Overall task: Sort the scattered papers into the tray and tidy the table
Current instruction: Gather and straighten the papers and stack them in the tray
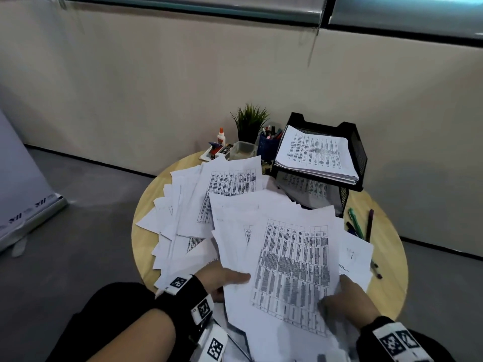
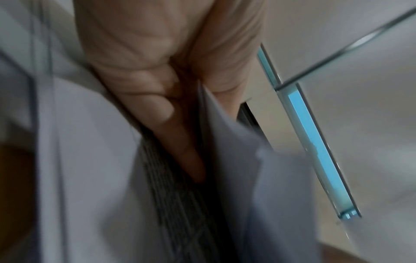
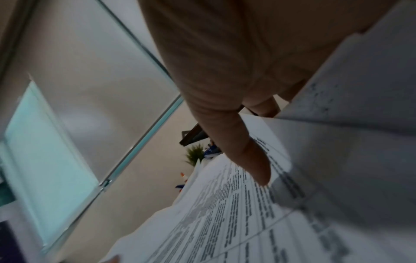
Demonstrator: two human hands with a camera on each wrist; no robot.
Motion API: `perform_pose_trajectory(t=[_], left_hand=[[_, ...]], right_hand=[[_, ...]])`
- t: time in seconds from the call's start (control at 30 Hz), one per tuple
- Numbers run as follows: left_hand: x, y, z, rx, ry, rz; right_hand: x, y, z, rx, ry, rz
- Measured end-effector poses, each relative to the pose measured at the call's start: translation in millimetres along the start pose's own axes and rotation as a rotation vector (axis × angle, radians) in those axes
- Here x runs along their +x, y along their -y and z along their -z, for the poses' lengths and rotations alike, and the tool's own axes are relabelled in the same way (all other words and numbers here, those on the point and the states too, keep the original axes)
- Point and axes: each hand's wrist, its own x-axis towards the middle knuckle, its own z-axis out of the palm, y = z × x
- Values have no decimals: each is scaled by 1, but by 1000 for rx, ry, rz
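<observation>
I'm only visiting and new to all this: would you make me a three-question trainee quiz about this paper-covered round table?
1. True or false: the top tier of the black mesh paper tray already holds a stack of printed sheets.
2. Which stands nearest the small green potted plant? A) dark blue pen cup B) loose green pen C) the person's right hand
3. Fill in: both hands grip one bundle of white printed table sheets; the left hand holds its ____ edge.

Key: 1 true. 2 A. 3 left.
</observation>
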Motion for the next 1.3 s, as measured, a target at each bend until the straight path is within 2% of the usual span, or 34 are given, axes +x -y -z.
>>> perform_pose_trajectory(t=[0.13,0.2,0.3,0.4,0.53,0.67,0.87,1.0,1.1,1.3], left_hand=[[5,-2,-6,135,-133,-103],[4,-9,2,175,-224,-119],[-1,-21,26,211,-298,-143],[-7,-28,46,166,-368,-171],[-6,-28,60,252,-491,-135],[-4,-27,62,286,-508,-110],[-5,-28,67,313,-548,-94],[-4,-24,69,316,-546,-78],[-3,-22,66,303,-521,-70],[-5,-12,48,257,-360,-48]], right_hand=[[-11,10,-3,87,39,56],[-9,7,0,146,-33,7],[-6,3,8,-21,-125,-27],[-9,9,9,-144,-49,-28],[-6,10,-5,-276,-57,-13],[-7,9,-4,-45,-59,-39],[-16,10,4,31,-156,69],[-35,12,38,62,-324,183],[-59,17,74,71,-462,214],[-87,32,138,58,-674,299]])
